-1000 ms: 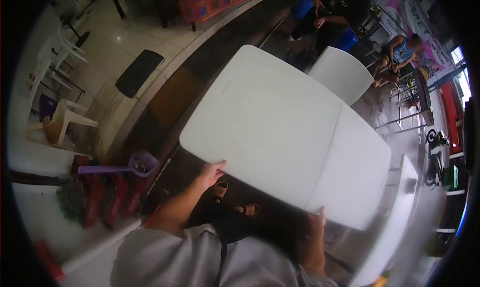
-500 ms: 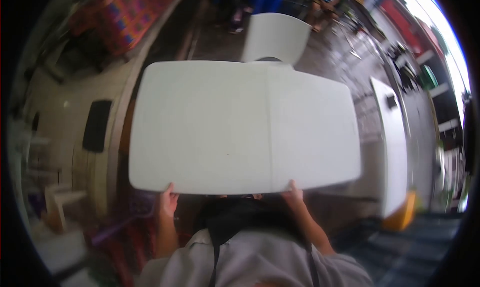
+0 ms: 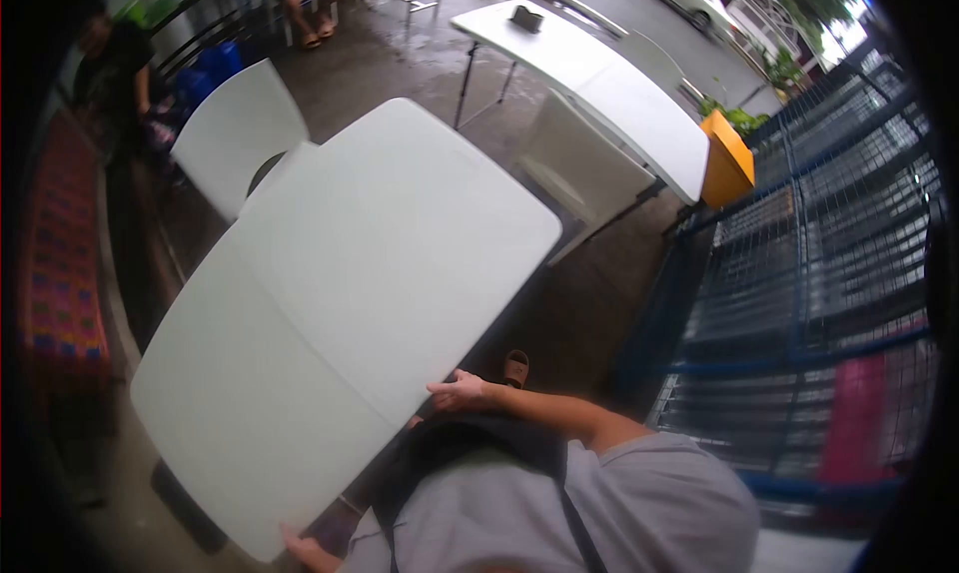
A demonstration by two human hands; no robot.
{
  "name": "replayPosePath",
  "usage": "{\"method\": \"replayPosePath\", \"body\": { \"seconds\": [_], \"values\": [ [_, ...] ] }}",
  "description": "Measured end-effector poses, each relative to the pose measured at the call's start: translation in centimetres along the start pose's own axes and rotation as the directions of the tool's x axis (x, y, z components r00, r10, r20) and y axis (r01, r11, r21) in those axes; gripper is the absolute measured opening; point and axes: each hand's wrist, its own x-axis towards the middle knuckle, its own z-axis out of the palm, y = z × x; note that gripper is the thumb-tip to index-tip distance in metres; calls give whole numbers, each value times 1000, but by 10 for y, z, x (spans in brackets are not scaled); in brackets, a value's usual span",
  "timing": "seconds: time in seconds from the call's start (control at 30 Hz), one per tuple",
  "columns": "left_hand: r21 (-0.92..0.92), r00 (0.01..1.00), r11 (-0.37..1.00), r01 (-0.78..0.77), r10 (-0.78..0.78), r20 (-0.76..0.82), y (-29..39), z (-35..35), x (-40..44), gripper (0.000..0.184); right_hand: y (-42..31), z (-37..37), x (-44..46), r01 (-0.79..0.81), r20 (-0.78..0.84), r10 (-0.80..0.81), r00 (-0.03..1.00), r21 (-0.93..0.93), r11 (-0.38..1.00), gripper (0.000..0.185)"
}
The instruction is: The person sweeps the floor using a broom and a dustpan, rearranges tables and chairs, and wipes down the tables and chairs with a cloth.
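Note:
A white folding table (image 3: 350,283) with a seam across its top fills the middle of the view, slanting from lower left to upper right. My right hand (image 3: 460,391) grips its near edge, thumb on top and the other fingers partly hidden below. Farther down the same edge, at the bottom left, my left hand (image 3: 308,551) holds on near the corner, its fingers partly out of sight. A white chair (image 3: 243,133) stands against the table's far side.
A second white table (image 3: 599,78) with a dark object on it stands beyond, a white chair (image 3: 584,163) beside it. A yellow box (image 3: 727,161) adjoins blue metal grilles (image 3: 799,263) on the right. One person (image 3: 110,83) is at left; another's legs (image 3: 308,18) show at top.
The view has swung right, bringing the second table and grilles into fuller sight. The held table now slants across the view, with both hands still on its near edge.

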Motion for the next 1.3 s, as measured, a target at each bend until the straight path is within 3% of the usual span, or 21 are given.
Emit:
{"method": "replayPosePath", "body": {
  "seconds": [0.03, 0.07, 0.1, 0.13, 0.2, 0.27, 0.3, 0.33, 0.37, 0.4, 0.47, 0.5, 0.57, 0.63, 0.7, 0.77, 0.83, 0.9, 0.97, 1.07, 1.3],
  "values": [
    [-396, 968, 901, 180, -234, -92, 6, 15, 2, 80, -12, -22, -31, -13, 6, 13, 1000, 13, 1000, 68],
    [-39, 881, 974, 224, -219, -419, 13, 41, 0, 80, -25, -42, -62, 29, -89, -39, 995, -103, 994, 63],
    [295, 657, 790, 537, -172, -734, 29, 72, 2, 80, -35, -75, -92, 56, -180, -98, 979, -223, 973, 58],
    [267, 380, 536, 801, -110, -918, 83, 117, 3, 80, -33, -125, -100, 103, -179, -140, 974, -202, 974, 58],
    [533, 495, 752, 387, 319, -808, 139, 218, -24, 59, -36, -231, -147, 258, -306, -280, 910, -113, 960, 48],
    [447, 746, 894, 18, 286, -602, 204, 335, -33, 54, -65, -305, -181, 341, -499, -323, 804, -58, 938, 31],
    [455, 787, 848, -273, 468, -401, 212, 390, -38, 44, -77, -341, -211, 358, -594, -298, 748, -17, 934, 22],
    [-193, 880, 911, -364, 268, -393, 215, 460, -53, 38, -88, -376, -238, 373, -673, -314, 670, -61, 926, 21],
    [-56, 954, 968, -245, 230, -193, 257, 524, -74, 38, -101, -409, -257, 383, -745, -326, 582, -103, 918, 24],
    [-101, 957, 952, -290, 286, -53, 275, 588, -91, 35, -112, -444, -276, 400, -764, -306, 569, -68, 914, 30],
    [-196, 872, 909, -367, 409, 267, 364, 693, -150, 29, -126, -511, -297, 454, -796, -259, 547, 23, 891, 38],
    [-341, 857, 914, -218, 347, 382, 392, 740, -155, 30, -133, -528, -292, 455, -804, -250, 540, 29, 890, 38],
    [-404, 754, 903, -149, 368, 544, 444, 828, -175, 32, -151, -570, -292, 471, -775, -283, 566, 22, 882, 30],
    [-231, 689, 970, 74, 118, 715, 517, 899, -196, 45, -188, -584, -299, 542, -793, -237, 561, 136, 829, 35],
    [-95, 641, 973, 209, -63, 765, 562, 977, -213, 59, -209, -620, -295, 547, -859, -222, 461, 78, 834, 48],
    [22, 578, 976, 216, -146, 803, 586, 1046, -222, 74, -227, -654, -293, 505, -818, -199, 540, 126, 854, 52],
    [108, 545, 977, 184, -192, 816, 595, 1114, -236, 90, -237, -690, -294, 513, -839, -173, 516, 141, 846, 44],
    [111, 581, 985, 131, -167, 797, 610, 1159, -251, 85, -250, -719, -305, 521, -833, -129, 538, 208, 828, 37],
    [183, 814, 946, -266, 119, 568, 541, 1218, -234, 63, -255, -740, -317, 536, -826, -119, 551, 241, 809, 32],
    [57, 763, 995, -86, 29, 646, 555, 1201, -234, 41, -274, -785, -331, 536, -861, -76, 503, 242, 809, 32],
    [108, 846, 994, 27, -80, 528, 562, 1197, -245, 29, -349, -951, -371, 467, -931, -97, 351, 84, 880, 43]
  ]
}}
